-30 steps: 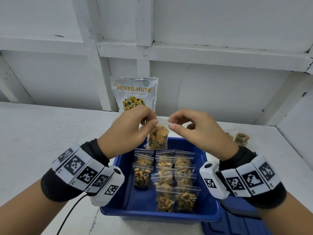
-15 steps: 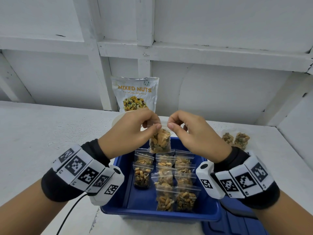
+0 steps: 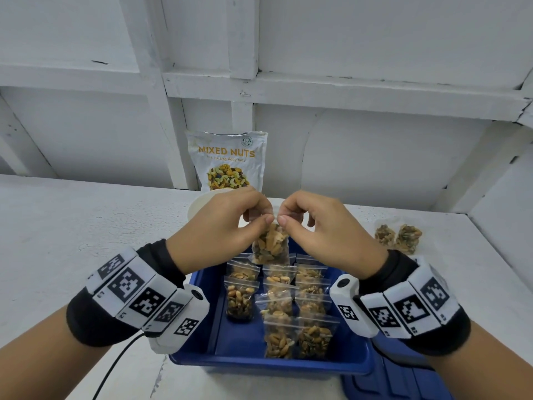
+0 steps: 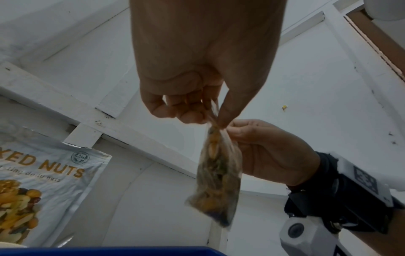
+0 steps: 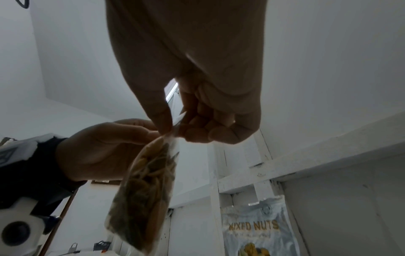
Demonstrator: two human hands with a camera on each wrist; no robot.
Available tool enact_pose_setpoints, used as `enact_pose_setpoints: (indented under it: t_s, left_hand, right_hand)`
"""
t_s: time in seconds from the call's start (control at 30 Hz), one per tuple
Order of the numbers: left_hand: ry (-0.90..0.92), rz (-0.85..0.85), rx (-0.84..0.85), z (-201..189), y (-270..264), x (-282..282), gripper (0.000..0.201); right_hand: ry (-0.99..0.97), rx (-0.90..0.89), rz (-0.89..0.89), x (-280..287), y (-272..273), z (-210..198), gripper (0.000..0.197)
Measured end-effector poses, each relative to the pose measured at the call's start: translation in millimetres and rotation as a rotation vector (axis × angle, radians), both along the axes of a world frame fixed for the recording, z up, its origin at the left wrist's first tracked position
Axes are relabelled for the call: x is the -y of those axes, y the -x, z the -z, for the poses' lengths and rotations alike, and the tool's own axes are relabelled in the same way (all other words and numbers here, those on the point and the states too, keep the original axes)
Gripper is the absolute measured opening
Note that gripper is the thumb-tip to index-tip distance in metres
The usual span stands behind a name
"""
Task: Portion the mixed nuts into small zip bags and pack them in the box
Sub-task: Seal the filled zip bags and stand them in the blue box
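**Both hands pinch the top of a filled zip bag above the blue box**

The left hand and the right hand meet at the top edge of one small zip bag of mixed nuts. On each hand the thumb and the curled fingers close on the bag's strip — the two pinches sit side by side, almost touching. The bag hangs freely beneath them, upright, its lower part bulging with nuts, and it is held in the air over the far end of the blue box.

Inside the box stand rows of filled bags, packed against one another toward its right side; one bag stands a little apart on the left, with bare blue floor beside it.

Behind the hands a large pouch labelled MIXED NUTS leans upright against the white wall. A pale round bowl shows partly between the pouch and the left hand. On the white worktop to the right of the box lie two more filled bags — close together. A dark blue lid lies at the box's near right corner.
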State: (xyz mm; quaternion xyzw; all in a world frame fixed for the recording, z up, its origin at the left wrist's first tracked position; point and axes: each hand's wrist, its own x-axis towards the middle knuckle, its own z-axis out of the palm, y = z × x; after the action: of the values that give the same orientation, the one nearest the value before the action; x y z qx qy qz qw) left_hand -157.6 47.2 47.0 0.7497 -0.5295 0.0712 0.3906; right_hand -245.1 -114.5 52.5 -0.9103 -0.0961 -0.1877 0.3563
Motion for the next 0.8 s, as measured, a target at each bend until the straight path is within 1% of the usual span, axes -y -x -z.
enact_pose_setpoints:
  t_s: [0.03, 0.13, 0.23, 0.27, 0.33, 0.4, 0.47, 0.57, 0.63, 0.7, 0.8]
  left_hand:
    - [-0.013, 0.003, 0.002, -1, -1, -2, 0.028]
    - [-0.073, 0.017, 0.012, -1, -4, -10, 0.029]
    - [-0.166, 0.068, -0.083, 5, -10, -22, 0.023]
    - [-0.221, 0.092, -0.12, 9, -11, -26, 0.019]
    - [-0.349, 0.133, -0.139, 19, -12, -31, 0.011]
    - [-0.487, 0.14, -0.136, 27, -11, -34, 0.011]
    - [-0.603, 0.126, -0.13, 35, -11, -34, 0.015]
    - [-0.715, 0.104, -0.118, 47, -11, -33, 0.009]
    - [-0.779, 0.096, -0.105, 54, -10, -30, 0.008]
    - [-0.85, 0.083, -0.09, 60, -9, -28, 0.007]
    - [-0.996, 0.038, -0.001, 66, -7, -24, 0.016]
  right_hand:
    - [-0.005, -0.021, -0.005, 0, 1, -2, 0.01]
    - [-0.024, -0.149, -0.027, 6, 3, -8, 0.003]
    - [-0.014, -0.23, 0.085, 39, 0, -4, 0.012]
    - [0.001, -0.246, 0.151, 55, -3, 2, 0.013]
    - [0.04, -0.292, 0.314, 92, -9, 20, 0.019]
    - [0.092, -0.366, 0.478, 134, -15, 45, 0.026]
    - [0.199, -0.472, 0.595, 173, -19, 71, 0.033]
    - [0.358, -0.665, 0.668, 212, -20, 98, 0.055]
    - [0.436, -0.73, 0.682, 223, -21, 107, 0.061]
    - [0.497, -0.754, 0.691, 226, -23, 110, 0.056]
    - [0.571, -0.725, 0.749, 225, -25, 111, 0.036]
